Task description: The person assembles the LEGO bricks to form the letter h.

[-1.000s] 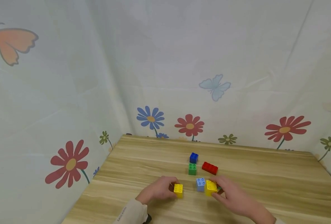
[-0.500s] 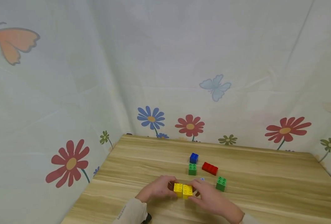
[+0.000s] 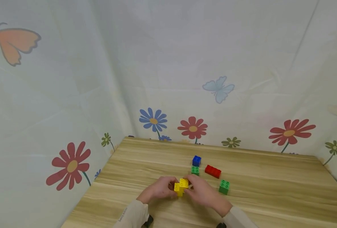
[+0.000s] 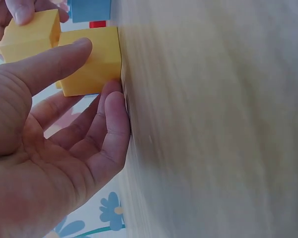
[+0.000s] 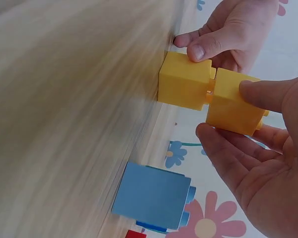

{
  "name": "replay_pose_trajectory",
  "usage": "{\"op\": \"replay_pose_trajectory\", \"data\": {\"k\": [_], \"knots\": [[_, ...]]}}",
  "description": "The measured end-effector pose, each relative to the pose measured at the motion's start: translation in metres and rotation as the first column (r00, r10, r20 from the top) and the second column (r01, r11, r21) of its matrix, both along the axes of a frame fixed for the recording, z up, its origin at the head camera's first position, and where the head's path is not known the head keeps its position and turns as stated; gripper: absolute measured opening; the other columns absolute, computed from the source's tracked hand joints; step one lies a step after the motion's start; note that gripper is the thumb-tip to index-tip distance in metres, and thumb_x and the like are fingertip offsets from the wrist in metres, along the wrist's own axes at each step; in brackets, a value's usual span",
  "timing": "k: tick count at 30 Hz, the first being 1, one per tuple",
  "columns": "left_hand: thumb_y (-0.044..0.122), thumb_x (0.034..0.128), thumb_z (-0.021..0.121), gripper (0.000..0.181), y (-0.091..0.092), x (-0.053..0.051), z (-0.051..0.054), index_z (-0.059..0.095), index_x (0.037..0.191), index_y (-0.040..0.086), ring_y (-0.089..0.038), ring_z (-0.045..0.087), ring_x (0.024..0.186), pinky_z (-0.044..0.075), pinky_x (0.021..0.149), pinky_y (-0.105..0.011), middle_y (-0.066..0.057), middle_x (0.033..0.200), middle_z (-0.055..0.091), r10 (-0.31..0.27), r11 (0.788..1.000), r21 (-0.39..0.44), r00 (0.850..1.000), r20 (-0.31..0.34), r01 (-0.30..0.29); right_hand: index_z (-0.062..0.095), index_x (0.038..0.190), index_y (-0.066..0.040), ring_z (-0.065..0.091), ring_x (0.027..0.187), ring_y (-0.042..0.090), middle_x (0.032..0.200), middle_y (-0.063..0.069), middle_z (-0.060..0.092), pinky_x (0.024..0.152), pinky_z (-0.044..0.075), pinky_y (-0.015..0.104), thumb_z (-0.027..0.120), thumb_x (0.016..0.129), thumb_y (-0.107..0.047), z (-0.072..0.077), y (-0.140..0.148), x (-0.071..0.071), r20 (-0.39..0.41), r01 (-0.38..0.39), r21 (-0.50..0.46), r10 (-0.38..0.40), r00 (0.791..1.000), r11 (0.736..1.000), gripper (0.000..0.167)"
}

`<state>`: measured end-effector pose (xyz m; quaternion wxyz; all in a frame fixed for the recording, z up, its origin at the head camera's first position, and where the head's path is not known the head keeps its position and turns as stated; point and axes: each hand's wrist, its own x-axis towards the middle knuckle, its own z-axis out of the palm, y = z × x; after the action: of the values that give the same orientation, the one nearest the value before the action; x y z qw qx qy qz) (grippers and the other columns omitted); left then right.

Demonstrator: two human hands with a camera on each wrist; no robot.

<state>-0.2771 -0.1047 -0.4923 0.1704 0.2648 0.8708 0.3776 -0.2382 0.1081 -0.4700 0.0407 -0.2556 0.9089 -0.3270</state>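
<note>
Upper yellow brick (image 5: 231, 109) rose over the lower yellow brick (image 5: 181, 82), perhaps just touching; right grip (image 3: 201, 190) pinches it, left grip (image 3: 161, 187) the other, well inside the table (image 3: 271, 177)'s far edge.

At the head view's lower centre, an upper brick (image 3: 184, 184) is above a lower brick (image 3: 176, 188). Behind, rightward, a long brick (image 3: 213, 171) lies on the tabletop (image 3: 265, 186).
</note>
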Motion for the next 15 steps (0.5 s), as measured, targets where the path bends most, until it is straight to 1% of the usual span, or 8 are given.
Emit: {"op": "replay_pose_trajectory", "data": {"k": [3,8,12,15], "knots": [[0.007,0.0766,0.078,0.028,-0.002,-0.002,-0.001,0.064,0.101,0.011,-0.007,0.059,0.079,0.049,0.072,-0.023,0.004,0.091,0.062,-0.003,1.0,0.012,1.0,-0.013,0.003,0.054,0.122,-0.012,0.056,0.096,0.012,0.114,-0.002,0.057,0.081,0.05,0.027,0.065,0.091,-0.019,0.001,-0.005,-0.003,0.015,0.003,0.0,-0.003,1.0,1.0,0.033],[0.005,0.0773,0.077,0.026,-0.004,-0.004,-0.002,0.064,0.1,0.01,-0.008,0.06,0.081,0.049,0.073,-0.023,0.002,0.092,0.064,-0.02,0.999,0.036,0.999,-0.044,0.021,0.052,0.123,-0.009,0.056,0.1,0.014,0.115,0.002,0.057,0.081,0.051,0.028,0.064,0.091,-0.015,0.001,-0.014,-0.009,0.036,0.011,-0.039,-0.01,0.999,0.999,0.034],[0.005,0.0774,0.077,0.027,-0.007,-0.006,-0.004,0.063,0.101,0.008,-0.01,0.061,0.083,0.049,0.073,-0.023,0.0,0.093,0.065,-0.016,0.999,0.034,0.996,-0.091,0.019,0.05,0.124,-0.008,0.057,0.101,0.015,0.116,0.004,0.057,0.081,0.051,0.027,0.062,0.093,-0.016,-0.003,-0.018,-0.014,0.059,0.029,-0.077,-0.024,0.998,0.997,0.035],[0.006,0.0777,0.077,0.028,-0.008,-0.008,-0.005,0.064,0.103,0.007,-0.011,0.061,0.084,0.049,0.073,-0.023,0.0,0.094,0.065,-0.014,0.999,0.031,0.995,-0.104,0.017,0.05,0.124,-0.008,0.058,0.101,0.016,0.116,0.004,0.057,0.081,0.052,0.028,0.062,0.093,-0.016,-0.006,-0.02,-0.016,0.081,0.044,-0.106,-0.035,0.996,0.993,0.034]]}}
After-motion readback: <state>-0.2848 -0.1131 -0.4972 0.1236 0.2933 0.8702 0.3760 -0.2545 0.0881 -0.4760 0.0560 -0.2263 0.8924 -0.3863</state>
